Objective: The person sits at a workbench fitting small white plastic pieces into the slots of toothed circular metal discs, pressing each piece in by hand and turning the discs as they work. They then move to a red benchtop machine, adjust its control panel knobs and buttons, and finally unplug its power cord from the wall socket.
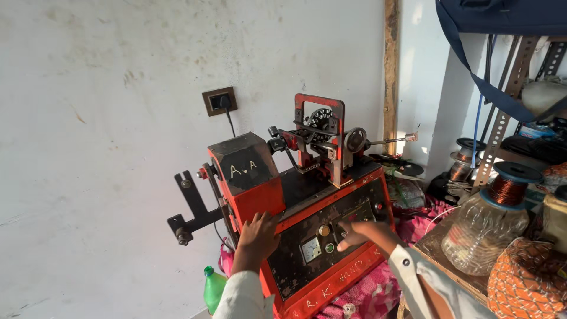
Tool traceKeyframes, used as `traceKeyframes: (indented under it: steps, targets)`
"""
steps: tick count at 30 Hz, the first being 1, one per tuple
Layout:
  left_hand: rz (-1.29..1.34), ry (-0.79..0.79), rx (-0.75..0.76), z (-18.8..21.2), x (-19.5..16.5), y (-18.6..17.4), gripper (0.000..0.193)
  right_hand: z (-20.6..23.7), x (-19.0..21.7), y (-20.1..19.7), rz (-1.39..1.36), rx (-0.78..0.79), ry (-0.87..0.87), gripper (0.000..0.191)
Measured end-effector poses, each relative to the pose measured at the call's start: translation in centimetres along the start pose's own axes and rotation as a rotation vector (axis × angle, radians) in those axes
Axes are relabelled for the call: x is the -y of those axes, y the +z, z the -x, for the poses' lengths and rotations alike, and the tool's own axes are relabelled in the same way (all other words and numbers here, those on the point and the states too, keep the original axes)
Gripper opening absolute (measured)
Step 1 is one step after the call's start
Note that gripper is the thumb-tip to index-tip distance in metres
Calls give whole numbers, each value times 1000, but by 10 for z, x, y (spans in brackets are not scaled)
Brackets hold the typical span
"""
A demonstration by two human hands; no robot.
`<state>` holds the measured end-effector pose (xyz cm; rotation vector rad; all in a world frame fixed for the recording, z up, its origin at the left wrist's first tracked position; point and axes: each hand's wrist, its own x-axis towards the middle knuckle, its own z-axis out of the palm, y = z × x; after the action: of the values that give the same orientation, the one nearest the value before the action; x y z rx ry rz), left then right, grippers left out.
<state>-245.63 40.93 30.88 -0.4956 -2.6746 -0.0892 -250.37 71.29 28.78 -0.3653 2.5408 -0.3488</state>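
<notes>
A red and black winding machine (295, 195) stands against the white wall, with a dark box on its left top and a geared spindle head on the right top. My left hand (258, 233) lies flat on the machine's left front corner, fingers spread. My right hand (354, 234) rests on the black control panel (307, 254), fingers pressing near the knobs and a small white meter (310, 249). Neither hand holds anything.
A wall socket (220, 101) with a black cable sits above the machine. A copper wire spool (509, 186) rests on a clear plastic jar (481, 233) at right, by metal shelving (505, 106). A green bottle (214, 287) stands below left. Pink cloth (378, 289) lies under the machine.
</notes>
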Motion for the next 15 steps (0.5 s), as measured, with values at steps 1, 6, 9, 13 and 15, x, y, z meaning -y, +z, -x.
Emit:
traceKeyframes:
  steps: [1,6,9,13,15]
  targets:
    - [-31,-16,50,-13,-8,-20,45,16,13,-24,78,-53,1,118]
    - [-25,21,15,-46,-6,-100,29,66,71,-92,46,-173,-71,105]
    - [-72,44,2,-58,27,-134,21,70,102,-111,-164,-200,83,104]
    - [-100,42,-107,-61,113,-175,22,46,164,-139,-220,-256,128,93]
    - [-188,36,-140,-65,151,-193,17,26,206,-142,-219,-451,27,90]
